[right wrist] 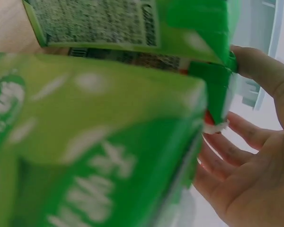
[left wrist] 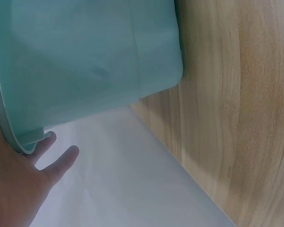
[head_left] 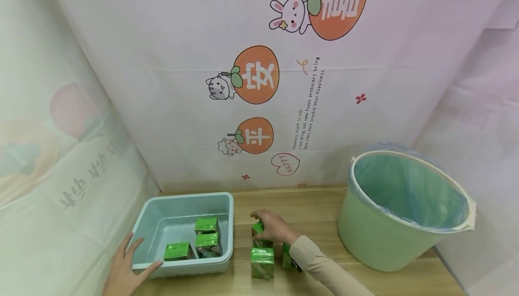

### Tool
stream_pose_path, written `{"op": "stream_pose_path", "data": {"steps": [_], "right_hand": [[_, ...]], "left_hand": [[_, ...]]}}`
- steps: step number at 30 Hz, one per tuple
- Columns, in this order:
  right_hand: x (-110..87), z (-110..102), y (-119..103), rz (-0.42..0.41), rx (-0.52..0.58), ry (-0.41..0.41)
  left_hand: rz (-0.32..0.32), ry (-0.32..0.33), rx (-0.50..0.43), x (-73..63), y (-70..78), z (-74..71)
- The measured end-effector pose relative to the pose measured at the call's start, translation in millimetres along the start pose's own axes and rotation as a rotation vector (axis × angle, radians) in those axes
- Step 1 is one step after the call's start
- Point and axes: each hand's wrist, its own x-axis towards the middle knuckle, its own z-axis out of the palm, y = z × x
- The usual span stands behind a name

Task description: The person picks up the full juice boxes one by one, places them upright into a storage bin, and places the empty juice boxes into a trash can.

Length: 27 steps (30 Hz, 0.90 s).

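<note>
In the head view my right hand (head_left: 275, 227) holds a small green carton (head_left: 257, 229) between thumb and fingers, on the wooden table. A second green carton (head_left: 262, 260) stands just in front of it, and another green carton (head_left: 287, 258) is partly hidden by the sleeve. The right wrist view shows the thumb (right wrist: 255, 64) on a carton's edge, with printed green cartons (right wrist: 99, 132) close to the camera. My left hand (head_left: 125, 266), fingers spread, rests at the near left corner of a pale blue basin (head_left: 230, 224). Three green cartons (head_left: 177, 251) are inside the basin.
A light green bucket (head_left: 377, 242) with a plastic liner (head_left: 409, 192) stands on the right of the table. Printed white sheeting (head_left: 182, 107) hangs behind the table (head_left: 312, 206) and along both sides.
</note>
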Motion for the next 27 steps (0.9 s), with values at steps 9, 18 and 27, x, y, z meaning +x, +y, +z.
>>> {"op": "stream_pose_path", "data": {"steps": [9,18,27], "right_hand": [[-9.1,14.2,4.2,0.095,0.007,0.031],[-13.0,18.8,-7.1,0.184,0.073,0.144],[-12.9,20.3,-6.8,0.181,0.087,0.25]], "left_hand": [[-0.024,-0.023,-0.006,-0.7,0.7,-1.0],[-0.014,-0.01,-0.021,-0.4,0.0,0.1],[-0.023,-0.028,-0.022,0.2,0.3,0.1]]}}
